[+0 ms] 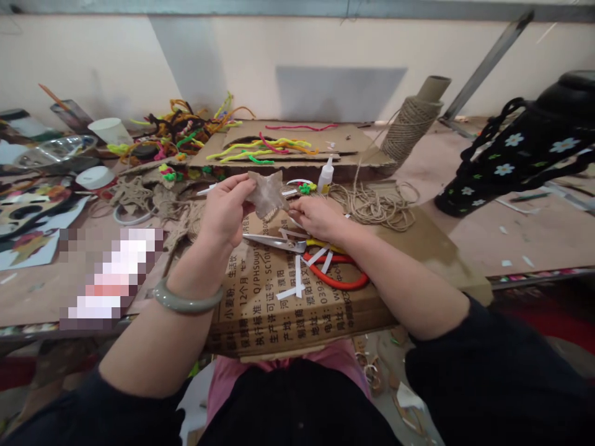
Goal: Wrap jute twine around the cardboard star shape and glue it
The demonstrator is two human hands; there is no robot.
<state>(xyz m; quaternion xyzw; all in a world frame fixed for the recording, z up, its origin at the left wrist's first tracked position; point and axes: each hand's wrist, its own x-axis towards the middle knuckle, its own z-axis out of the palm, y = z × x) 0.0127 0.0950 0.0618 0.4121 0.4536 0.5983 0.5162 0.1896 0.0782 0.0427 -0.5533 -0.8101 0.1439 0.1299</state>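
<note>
My left hand (227, 205) pinches a small brown star-shaped piece (267, 193) by its left side, thumb and fingers closed on it. The star's surface is shiny, and pale stitch-like strands show along its lower edge. At its lower right point, the closed fingers of my right hand (318, 217) grip the same star; whether they also hold some twine cannot be made out. Below the hands, scissors (334, 270) with red and yellow handles lie on a printed cardboard box (279, 322), among white paper strips (298, 277). A small glue bottle (326, 176) stands just behind my right hand.
Loose twine (383, 207) trails from a tall twine spool (413, 124) at the right. A black flowered flask (515, 145) stands beyond it. Colourful pipe cleaners (260, 148) lie on cardboard behind. Twine-wrapped stars (132, 193) and a white-lidded jar (95, 179) are at the left.
</note>
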